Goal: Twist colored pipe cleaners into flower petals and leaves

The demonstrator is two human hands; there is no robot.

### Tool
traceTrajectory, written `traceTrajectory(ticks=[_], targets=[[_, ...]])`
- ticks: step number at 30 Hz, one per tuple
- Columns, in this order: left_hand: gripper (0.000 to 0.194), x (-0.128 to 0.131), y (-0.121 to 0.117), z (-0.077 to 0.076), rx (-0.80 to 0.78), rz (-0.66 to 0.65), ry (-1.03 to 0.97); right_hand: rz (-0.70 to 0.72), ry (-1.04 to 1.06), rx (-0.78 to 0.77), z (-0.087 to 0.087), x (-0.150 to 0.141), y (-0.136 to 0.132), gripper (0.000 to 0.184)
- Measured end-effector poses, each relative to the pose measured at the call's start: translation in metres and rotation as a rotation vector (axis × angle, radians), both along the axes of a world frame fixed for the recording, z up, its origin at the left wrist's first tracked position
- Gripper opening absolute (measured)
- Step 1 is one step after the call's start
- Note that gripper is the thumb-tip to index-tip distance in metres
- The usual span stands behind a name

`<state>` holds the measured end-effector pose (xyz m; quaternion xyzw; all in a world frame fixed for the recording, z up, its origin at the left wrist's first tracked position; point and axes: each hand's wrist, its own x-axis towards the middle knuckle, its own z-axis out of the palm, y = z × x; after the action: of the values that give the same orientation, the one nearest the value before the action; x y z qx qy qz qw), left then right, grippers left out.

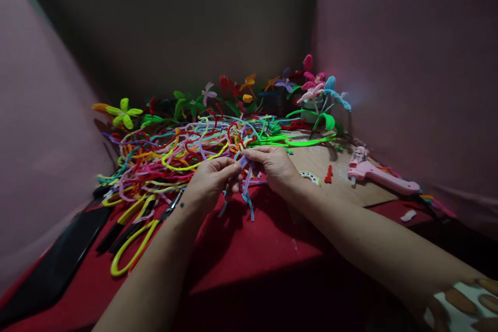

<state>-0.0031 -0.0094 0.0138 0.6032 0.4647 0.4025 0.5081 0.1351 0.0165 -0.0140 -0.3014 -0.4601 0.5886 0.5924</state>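
Both hands meet over the front of a red-covered table. Between thumb and fingers, my left hand (216, 179) pinches a small bundle of purple pipe cleaners (246, 180). From the other side my right hand (274, 166) pinches the same bundle near its upper end. Purple and blue ends dangle below the fingers. A large heap of coloured pipe cleaners (187, 148) spreads just behind the hands. Beside my left wrist lie scissors with yellow handles (134, 249) and pliers with yellow and black grips (126, 218).
A pink glue gun (383, 176) rests on a cardboard sheet (361, 192) at the right, near a red scrap (329, 174) and a white ring (310, 177). Finished pipe-cleaner flowers (123, 113) line the back. A black flat object (58, 264) lies at the left. Pink cloth hangs on both sides.
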Motion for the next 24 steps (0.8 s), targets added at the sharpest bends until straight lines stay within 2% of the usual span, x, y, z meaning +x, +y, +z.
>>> traceTrajectory(ticks=[2, 10, 13, 19, 24], targets=[[0.019, -0.004, 0.002, -0.001, -0.015, -0.022, -0.002, 0.043, -0.002, 0.000, -0.001, 0.001, 0.001, 0.021], [0.019, -0.006, 0.005, 0.000, 0.115, 0.162, 0.023, 0.247, -0.209, -0.080, -0.002, 0.000, -0.005, 0.020], [0.017, -0.006, 0.005, 0.001, 0.130, 0.182, 0.050, 0.280, -0.190, -0.073, -0.001, -0.001, -0.006, 0.018], [0.014, -0.005, 0.005, -0.001, 0.166, 0.195, 0.071, 0.140, 0.019, 0.040, 0.003, -0.002, -0.007, 0.021], [0.012, 0.000, 0.003, -0.002, 0.204, 0.211, 0.095, -0.013, -0.013, 0.161, 0.004, -0.004, -0.009, 0.020]])
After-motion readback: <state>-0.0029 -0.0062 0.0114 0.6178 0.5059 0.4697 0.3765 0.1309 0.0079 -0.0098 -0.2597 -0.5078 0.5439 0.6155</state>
